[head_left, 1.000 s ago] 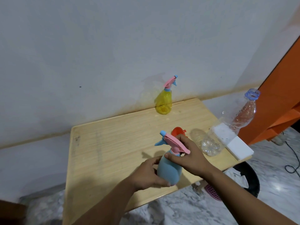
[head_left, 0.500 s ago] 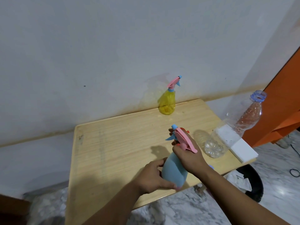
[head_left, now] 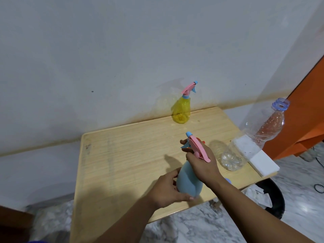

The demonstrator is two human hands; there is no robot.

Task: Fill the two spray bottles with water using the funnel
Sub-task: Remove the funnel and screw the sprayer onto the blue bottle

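Blue spray bottle (head_left: 188, 183) — left hand (head_left: 166, 190) cups its body, right hand (head_left: 201, 163) grips its neck (pink sprayer (head_left: 199, 149) on top).

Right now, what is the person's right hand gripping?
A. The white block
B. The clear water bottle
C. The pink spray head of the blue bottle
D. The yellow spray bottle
C: the right hand wraps the pink spray head of the blue bottle, whose body the left hand holds.

wall (head_left: 122, 50): pale grey, stained along its foot | table (head_left: 133, 155): light wood, set against the wall | floor (head_left: 192, 228): grey-veined marble | far right: orange panel (head_left: 305, 109) | near right: black bin (head_left: 276, 199)
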